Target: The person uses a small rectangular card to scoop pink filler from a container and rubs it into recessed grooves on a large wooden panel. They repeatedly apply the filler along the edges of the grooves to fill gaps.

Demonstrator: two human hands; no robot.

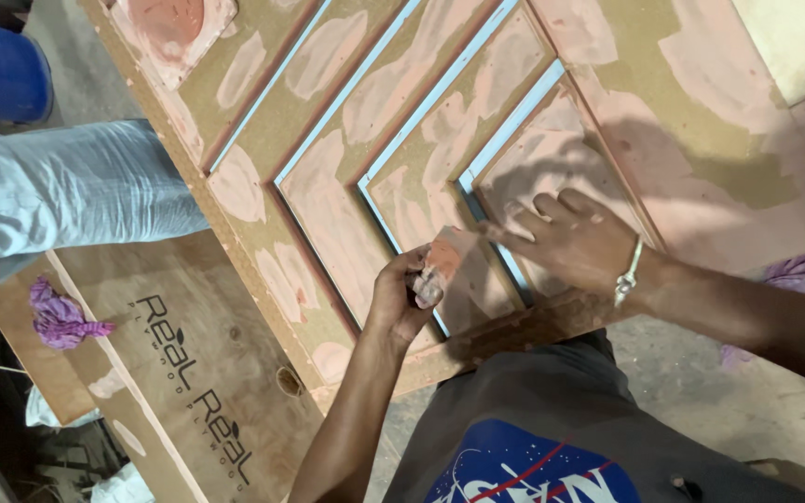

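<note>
1. Left hand: fingers curled shut around a small pinkish putty-smeared block, pressed against the panel surface near the lower edge.
2. Right hand: fingers spread open and laid flat, holding nothing, resting on the panel just beside the block; thin silver bracelet at the wrist.
3. Large brown wooden door panel: nested angular raised mouldings with pale blue edges, patched over much of its face with pinkish filler, lying tilted across the view.
4. Flat plywood sheet with dark printed lettering: beneath the panel's lower left edge.
5. Crumpled purple rag: on the plywood sheet, well apart from both hands.
6. Second purple rag: on the grey floor, beyond the right forearm.
7. Another person's light grey trouser leg: at left, beside the panel's edge.
</note>
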